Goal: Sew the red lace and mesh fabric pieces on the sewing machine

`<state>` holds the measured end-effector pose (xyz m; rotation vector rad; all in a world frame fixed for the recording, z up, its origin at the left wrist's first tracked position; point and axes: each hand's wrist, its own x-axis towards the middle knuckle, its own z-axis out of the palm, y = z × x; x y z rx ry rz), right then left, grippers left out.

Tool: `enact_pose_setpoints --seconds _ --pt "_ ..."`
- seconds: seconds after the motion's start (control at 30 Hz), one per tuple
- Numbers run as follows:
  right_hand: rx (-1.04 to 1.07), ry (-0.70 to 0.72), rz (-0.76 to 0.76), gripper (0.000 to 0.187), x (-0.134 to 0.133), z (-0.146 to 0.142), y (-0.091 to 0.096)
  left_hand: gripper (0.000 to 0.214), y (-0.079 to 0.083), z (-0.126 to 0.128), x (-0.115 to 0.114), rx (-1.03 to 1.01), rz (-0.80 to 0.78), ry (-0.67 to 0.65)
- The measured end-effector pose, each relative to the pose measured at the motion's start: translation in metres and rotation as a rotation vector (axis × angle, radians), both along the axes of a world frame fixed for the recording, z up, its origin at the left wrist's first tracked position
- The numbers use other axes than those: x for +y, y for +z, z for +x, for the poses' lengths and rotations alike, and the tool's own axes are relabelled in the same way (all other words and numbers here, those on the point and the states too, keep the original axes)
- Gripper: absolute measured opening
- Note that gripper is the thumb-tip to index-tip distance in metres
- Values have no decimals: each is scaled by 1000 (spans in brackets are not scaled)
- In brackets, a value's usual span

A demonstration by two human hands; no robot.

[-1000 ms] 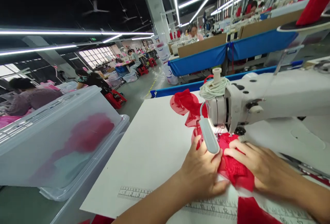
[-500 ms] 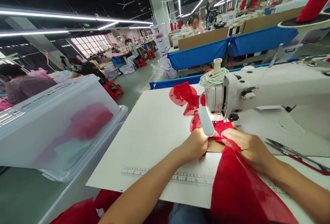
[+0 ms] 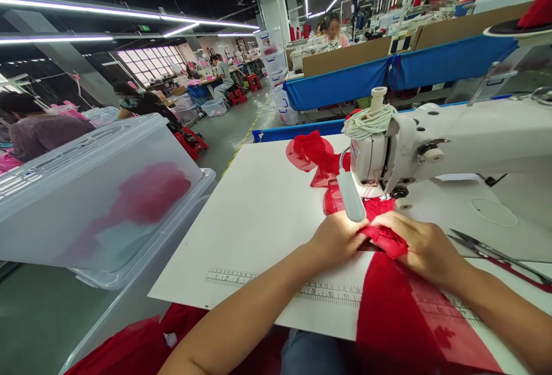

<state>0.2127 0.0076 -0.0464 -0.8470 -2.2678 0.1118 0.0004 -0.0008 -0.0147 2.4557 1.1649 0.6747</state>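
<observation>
Sheer red fabric (image 3: 397, 306) runs from beneath the sewing machine (image 3: 371, 156) down over the table's front edge. My left hand (image 3: 338, 237) is closed on the fabric's gathered edge just in front of the needle area, its fingertips partly behind the small lamp (image 3: 351, 196). On the other side, my right hand (image 3: 425, 243) pinches a bunched fold of the same fabric. The two hands nearly meet. The needle and presser foot are mostly hidden by the machine head and cloth. More red fabric pieces (image 3: 314, 153) lie behind and left of the machine head.
Black scissors with red handles (image 3: 500, 257) lie right of my right hand. A printed ruler (image 3: 328, 294) crosses the table's front. A clear plastic bin (image 3: 107, 208) stands at the left. Several people sit at other stations behind.
Both hands have drawn closer together, and the red fabric between them is now more bunched. The fabric hanging in front lies flatter. The view has shifted slightly.
</observation>
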Motion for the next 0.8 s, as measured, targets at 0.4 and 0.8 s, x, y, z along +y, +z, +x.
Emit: enact_pose_setpoints --seconds 0.4,0.8 --pt "35 57 -96 20 -2 -1 3 25 14 -7 4 14 -129 -122" --pt "86 35 -188 27 -4 -6 15 27 13 1 -4 59 -36 27"
